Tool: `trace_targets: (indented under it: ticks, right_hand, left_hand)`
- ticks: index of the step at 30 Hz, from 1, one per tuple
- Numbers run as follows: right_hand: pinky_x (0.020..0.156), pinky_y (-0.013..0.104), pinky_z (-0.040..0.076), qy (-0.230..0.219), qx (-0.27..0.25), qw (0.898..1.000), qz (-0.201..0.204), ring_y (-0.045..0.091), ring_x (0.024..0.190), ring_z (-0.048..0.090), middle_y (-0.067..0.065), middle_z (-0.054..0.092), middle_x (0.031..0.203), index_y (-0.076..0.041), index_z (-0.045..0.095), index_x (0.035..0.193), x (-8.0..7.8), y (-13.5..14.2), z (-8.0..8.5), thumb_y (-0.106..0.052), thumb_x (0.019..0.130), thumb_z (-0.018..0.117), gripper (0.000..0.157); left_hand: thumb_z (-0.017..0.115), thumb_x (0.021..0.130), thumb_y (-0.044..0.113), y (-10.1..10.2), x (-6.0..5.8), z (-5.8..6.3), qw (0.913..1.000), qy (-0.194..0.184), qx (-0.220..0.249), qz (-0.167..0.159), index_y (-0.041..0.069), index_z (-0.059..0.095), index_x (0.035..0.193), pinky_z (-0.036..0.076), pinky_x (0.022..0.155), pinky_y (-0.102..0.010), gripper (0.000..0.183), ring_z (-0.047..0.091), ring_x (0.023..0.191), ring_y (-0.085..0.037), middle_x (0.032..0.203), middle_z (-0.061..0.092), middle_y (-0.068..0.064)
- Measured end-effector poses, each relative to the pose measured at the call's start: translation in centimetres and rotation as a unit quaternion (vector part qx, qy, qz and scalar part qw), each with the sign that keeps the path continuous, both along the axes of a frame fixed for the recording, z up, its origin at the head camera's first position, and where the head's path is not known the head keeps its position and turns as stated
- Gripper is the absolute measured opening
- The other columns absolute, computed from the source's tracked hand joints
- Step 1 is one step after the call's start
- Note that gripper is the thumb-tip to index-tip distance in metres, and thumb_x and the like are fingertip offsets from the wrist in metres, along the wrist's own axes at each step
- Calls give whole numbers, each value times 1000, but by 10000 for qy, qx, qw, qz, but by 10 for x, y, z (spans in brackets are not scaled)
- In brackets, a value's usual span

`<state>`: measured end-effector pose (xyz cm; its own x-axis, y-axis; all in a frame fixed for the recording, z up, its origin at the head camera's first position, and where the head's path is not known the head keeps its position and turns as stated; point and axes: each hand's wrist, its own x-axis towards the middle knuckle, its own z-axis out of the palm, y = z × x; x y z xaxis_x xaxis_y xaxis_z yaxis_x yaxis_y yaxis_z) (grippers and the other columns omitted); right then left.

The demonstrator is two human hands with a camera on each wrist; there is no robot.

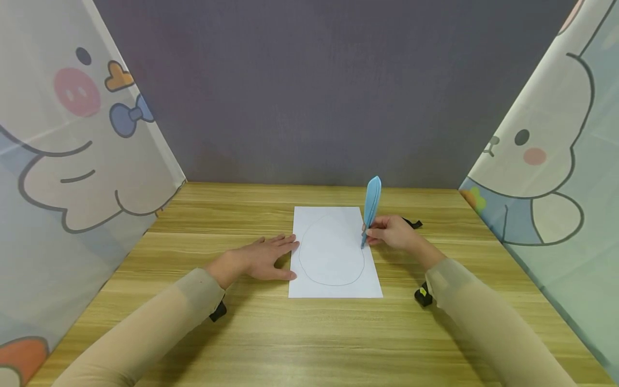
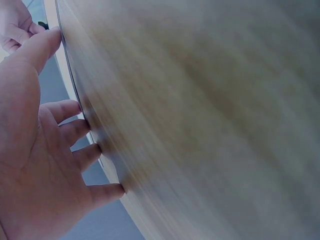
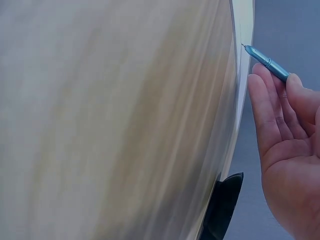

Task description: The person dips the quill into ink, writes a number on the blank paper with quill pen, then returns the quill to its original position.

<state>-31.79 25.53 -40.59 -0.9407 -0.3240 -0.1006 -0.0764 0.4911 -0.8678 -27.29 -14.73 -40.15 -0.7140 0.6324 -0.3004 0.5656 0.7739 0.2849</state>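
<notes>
A white sheet of paper (image 1: 333, 269) lies on the wooden table, bearing a thin egg-shaped outline. The right hand (image 1: 393, 234) pinches a pen (image 1: 372, 201) with a light-blue feather top near its lower end, at the sheet's right side. In the right wrist view the pen's teal barrel (image 3: 267, 62) and fine tip show between thumb and fingers, beside the paper (image 3: 244, 30). With fingers spread, the left hand (image 1: 265, 258) rests at the sheet's left edge, its fingertips on the paper. The left wrist view shows this hand (image 2: 45, 150) from the palm side.
The wooden table (image 1: 290, 344) meets a dark grey panel (image 1: 319, 97) at the back. Cartoon-printed cloths (image 1: 72, 161) stand on both sides. A black strap (image 1: 414, 223) shows behind the right hand, and a black piece (image 1: 423, 295) hangs beneath the right forearm.
</notes>
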Motion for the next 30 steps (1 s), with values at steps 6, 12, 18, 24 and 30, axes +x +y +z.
trace_targets:
  ticks: [6,12,18,24,30]
  right_hand:
    - [94,38,68,55,-39,10000,-26,27,106,80,23,77,120,10,71,130,-1,-4,2,-12,112,63,29]
    - [97,40,67,62,-21,9999,-84,29,110,79,25,76,124,9,71,132,-6,-8,2,-12,113,63,30]
    - [98,39,67,72,15,9999,-71,28,111,79,23,77,125,7,72,132,-11,-12,1,-15,112,64,31]
    - [94,37,67,191,149,9996,-122,25,107,80,21,79,121,5,73,132,-15,-19,2,-17,112,66,31]
    - [93,36,67,265,142,9995,-98,25,108,80,24,78,125,8,72,133,-19,-28,1,-14,112,65,32]
  left_hand:
    - [57,105,71,0,0,0,10000,1,-10,-9,21,19,178,12,136,-70,96,8,174,-32,187,9,-2]
    - [57,106,71,0,1,1,10000,-3,-24,-4,22,19,178,12,136,-70,96,8,174,-31,187,9,-1]
    - [56,105,72,0,1,2,10000,-1,-25,10,22,19,178,12,136,-70,96,8,174,-31,187,8,-1]
    - [56,105,72,1,1,2,10000,15,-39,18,22,19,178,12,136,-70,96,8,174,-31,187,9,-1]
    - [57,106,71,1,1,2,10000,-38,-27,23,21,19,178,12,136,-71,96,8,174,-32,187,8,-2]
